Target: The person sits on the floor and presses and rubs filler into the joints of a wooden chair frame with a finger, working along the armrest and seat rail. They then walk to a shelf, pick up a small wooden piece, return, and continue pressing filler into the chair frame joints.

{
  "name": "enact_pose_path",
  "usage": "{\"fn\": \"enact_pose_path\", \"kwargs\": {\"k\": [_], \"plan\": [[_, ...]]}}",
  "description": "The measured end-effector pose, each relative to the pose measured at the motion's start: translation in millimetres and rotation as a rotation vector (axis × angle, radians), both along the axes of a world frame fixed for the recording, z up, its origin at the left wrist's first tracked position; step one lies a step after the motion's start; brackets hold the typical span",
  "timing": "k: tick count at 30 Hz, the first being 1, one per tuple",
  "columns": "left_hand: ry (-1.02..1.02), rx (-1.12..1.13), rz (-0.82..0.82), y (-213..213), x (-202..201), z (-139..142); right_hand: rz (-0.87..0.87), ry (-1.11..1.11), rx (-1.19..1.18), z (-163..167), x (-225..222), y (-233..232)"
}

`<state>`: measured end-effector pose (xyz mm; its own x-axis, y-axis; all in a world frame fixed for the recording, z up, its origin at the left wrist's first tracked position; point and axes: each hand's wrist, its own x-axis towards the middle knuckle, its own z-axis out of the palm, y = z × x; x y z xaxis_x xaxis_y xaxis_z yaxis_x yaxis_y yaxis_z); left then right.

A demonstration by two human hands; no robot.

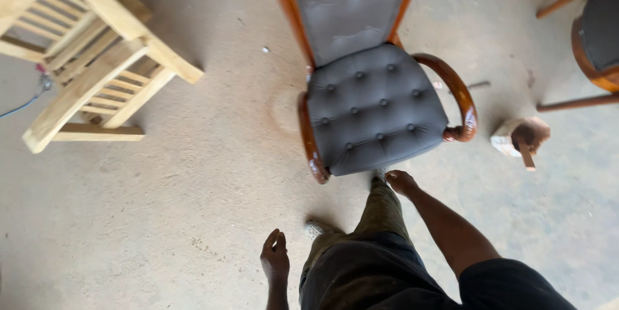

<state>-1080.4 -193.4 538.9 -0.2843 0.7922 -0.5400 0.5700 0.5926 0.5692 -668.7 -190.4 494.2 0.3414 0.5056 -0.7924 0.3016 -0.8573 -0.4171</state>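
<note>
Bare concrete floor. Your right hand is hanging half-open, gripping nothing, just short of the grey tufted chair seat's front edge; left hand is loose, empty. Unfinished wooden frame is lying well apart.

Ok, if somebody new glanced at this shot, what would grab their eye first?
Most likely the grey tufted armchair with glossy curved wooden arms, standing centre frame on the bare concrete floor. Next, the unfinished pale wooden frame at upper left. Below, the person's right hand hangs near the seat's front edge, the left hand loose and empty.
</note>
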Motion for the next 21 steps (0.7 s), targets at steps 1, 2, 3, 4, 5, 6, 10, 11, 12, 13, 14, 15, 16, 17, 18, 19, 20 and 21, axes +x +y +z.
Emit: {"fn": "enact_pose_path", "kwargs": {"k": [1,2,3,4,5,6,10,11,12,13,14,15,16,17,18,19,20,21], "plan": [[0.012,0.028,0.039,1,-20,2,0.057,-0.057,0.061,8,-20,9],[0.024,0.051,0.082,1,-40,7,0.116,-0.114,0.119,13,-41,17],[0.042,0.059,0.124,-5,-63,10,0.175,-0.165,0.162,19,-63,18],[0.02,0.068,0.154,-16,-88,13,0.214,-0.156,0.136,22,-86,14],[-0.002,0.081,0.182,-22,-110,16,0.25,-0.148,0.113,27,-109,16],[-0.028,0.108,0.21,-21,-126,16,0.286,-0.145,0.103,29,-126,24],[-0.143,0.123,0.393,-16,-174,20,0.484,-0.153,0.24,37,-183,31],[-0.17,0.133,0.412,-10,-180,20,0.539,-0.13,0.228,41,-194,32],[-0.197,0.145,0.428,-3,-184,19,0.592,-0.109,0.218,44,-202,35],[-0.226,0.152,0.419,7,-187,18,0.544,-0.096,0.216,47,-208,39],[-0.252,0.157,0.409,18,-187,16,0.494,-0.081,0.212,50,-214,43],[-0.276,0.159,0.398,29,-188,15,0.444,-0.065,0.206,51,-218,48],[-0.277,0.183,0.37,42,-188,13,0.41,-0.076,0.246,51,-222,54],[-0.275,0.206,0.342,58,-186,11,0.376,-0.085,0.285,49,-226,63],[-0.271,0.227,0.315,74,-184,9,0.341,-0.092,0.322,47,-229,74],[-0.268,0.226,0.278,89,-184,9,0.295,-0.06,0.334,43,-234,84],[-0.267,0.23,0.244,107,-183,8,0.252,-0.031,0.35,39,-238,97],[-0.269,0.241,0.208,130,-180,7,0.208,-0.004,0.373,36,-240,118]]}}
